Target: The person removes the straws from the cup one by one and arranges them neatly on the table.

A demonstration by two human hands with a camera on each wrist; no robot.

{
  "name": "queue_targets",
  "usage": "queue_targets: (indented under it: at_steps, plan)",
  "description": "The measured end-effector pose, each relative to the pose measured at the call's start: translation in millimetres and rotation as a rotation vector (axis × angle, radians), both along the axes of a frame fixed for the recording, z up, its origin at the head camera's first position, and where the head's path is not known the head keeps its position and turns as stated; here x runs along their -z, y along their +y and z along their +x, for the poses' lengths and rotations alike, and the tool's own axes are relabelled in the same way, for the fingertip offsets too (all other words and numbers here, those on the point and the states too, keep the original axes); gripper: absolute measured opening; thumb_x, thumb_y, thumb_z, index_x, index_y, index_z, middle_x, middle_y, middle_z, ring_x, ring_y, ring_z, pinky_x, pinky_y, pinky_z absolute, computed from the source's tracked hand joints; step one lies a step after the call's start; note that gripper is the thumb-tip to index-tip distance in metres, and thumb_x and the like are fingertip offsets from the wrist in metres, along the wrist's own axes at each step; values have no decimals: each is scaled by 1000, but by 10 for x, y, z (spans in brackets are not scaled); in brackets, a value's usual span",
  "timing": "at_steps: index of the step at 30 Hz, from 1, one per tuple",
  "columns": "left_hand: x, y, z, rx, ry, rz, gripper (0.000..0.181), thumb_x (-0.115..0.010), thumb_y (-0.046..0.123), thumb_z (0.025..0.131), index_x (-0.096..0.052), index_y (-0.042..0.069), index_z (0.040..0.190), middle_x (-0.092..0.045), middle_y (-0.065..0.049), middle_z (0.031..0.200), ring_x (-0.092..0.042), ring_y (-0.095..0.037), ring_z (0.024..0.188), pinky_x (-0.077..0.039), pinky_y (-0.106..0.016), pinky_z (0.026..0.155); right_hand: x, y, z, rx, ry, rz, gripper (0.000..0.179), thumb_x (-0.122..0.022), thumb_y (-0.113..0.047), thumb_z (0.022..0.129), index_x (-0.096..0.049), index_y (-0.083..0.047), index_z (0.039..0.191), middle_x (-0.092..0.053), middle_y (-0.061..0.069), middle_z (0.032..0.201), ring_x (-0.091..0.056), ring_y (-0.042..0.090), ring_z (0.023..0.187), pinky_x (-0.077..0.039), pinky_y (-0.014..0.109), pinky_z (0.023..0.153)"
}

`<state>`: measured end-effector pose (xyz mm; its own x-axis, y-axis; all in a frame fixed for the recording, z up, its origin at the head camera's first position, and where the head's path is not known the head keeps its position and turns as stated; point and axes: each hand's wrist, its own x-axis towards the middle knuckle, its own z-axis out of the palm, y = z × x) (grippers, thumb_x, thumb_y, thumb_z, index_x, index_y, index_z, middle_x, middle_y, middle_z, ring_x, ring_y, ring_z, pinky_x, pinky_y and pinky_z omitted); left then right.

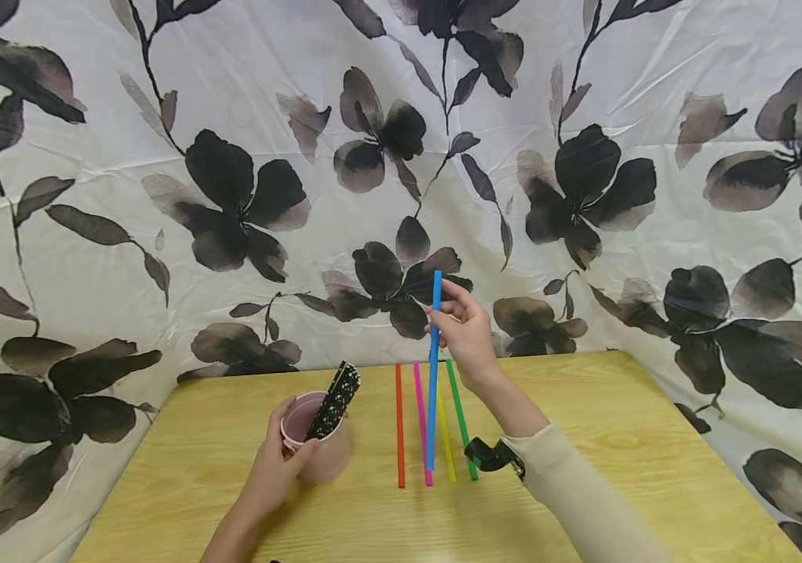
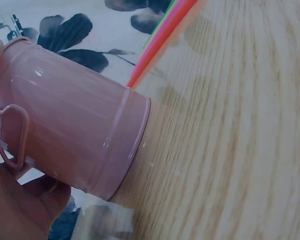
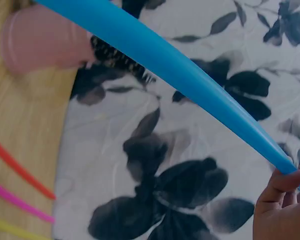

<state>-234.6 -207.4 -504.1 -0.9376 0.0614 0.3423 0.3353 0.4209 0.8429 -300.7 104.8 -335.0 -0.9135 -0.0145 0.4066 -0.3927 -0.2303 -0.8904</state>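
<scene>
Right hand (image 1: pixel 467 328) pinches the blue straw (image 1: pixel 432 391) near its upper end, raised over the table (image 1: pixel 183 446).
Left hand (image 1: pixel 277 457) grips the pink cup (image 1: pixel 331 457), thumb at the rim; its fingers are partly hidden behind the cup. The speckled black item (image 1: pixel 336 400) leans inside, lower portion concealed, nature unclear. The blue straw partly masks the magenta straw (image 1: pixel 420 399) and yellow straw (image 1: pixel 446 446); the right wrist view cuts off its lower end.
</scene>
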Motion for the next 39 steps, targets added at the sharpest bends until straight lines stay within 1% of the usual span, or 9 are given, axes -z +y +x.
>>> queue_targets:
  at_steps: [5,12,19,23,27,30,32,36,39]
  plan:
    - [8,-37,-6,-2,6,-19,74,-65,22,94,-20,18,153,-41,-16,145,-46,-30,125,-40,-19,91,120,210,-154,12,-35,84,48,-61,0,94,-51,-14,139,-68,11,101,-68,19,71,-47,22,53]
    - [-14,-73,-50,-5,2,-8,74,-65,21,95,-19,22,153,-40,-16,145,-44,-30,127,-38,-17,92,323,388,-333,0,-102,246,31,-60,-7,96,-59,-4,127,-65,18,113,-68,26,74,-43,22,47]
    - [-81,-95,-78,-4,27,-27,74,-64,20,95,-18,14,153,-40,-18,145,-46,-32,126,-41,-20,90,615,532,-584,38,-196,339,39,-59,0,92,-58,-6,130,-64,13,115,-66,17,77,-46,25,57]
    - [-266,-31,26,11,29,-21,73,-64,14,95,-19,6,151,-40,-24,143,-45,-39,125,-41,-18,89,770,610,-648,47,-249,410,45,-59,2,91,-54,-6,135,-62,15,123,-66,25,87,-50,34,62]
    - [-421,13,139,3,21,-28,70,-64,10,94,-22,1,149,-41,-28,140,-47,-43,121,-43,-21,87,892,637,-676,63,-299,446,43,-59,0,93,-55,-7,135,-62,16,125,-67,27,89,-48,32,63]
    - [-375,1,143,-9,29,-26,70,-65,9,92,-23,3,149,-44,-29,138,-49,-42,118,-43,-23,85,1011,653,-699,72,-339,435,41,-59,1,94,-57,-7,134,-62,17,124,-67,20,83,-51,31,69]
    - [-282,-14,113,-6,37,-15,72,-66,9,92,-24,6,150,-44,-28,138,-50,-41,118,-43,-23,86,1097,674,-706,81,-361,431,41,-59,1,94,-57,-6,134,-62,18,124,-67,18,81,-51,32,72]
    - [-84,-35,37,1,29,-6,73,-66,13,93,-23,11,152,-45,-23,140,-50,-35,119,-44,-24,86,1249,723,-712,80,-379,453,44,-58,1,95,-53,-5,138,-61,18,124,-62,20,80,-49,31,65]
    - [-14,-51,16,5,17,-2,74,-67,16,93,-22,16,152,-45,-19,141,-50,-32,120,-44,-26,88,1341,745,-731,66,-373,491,45,-57,-1,96,-50,-4,140,-59,20,125,-58,21,80,-47,30,62]
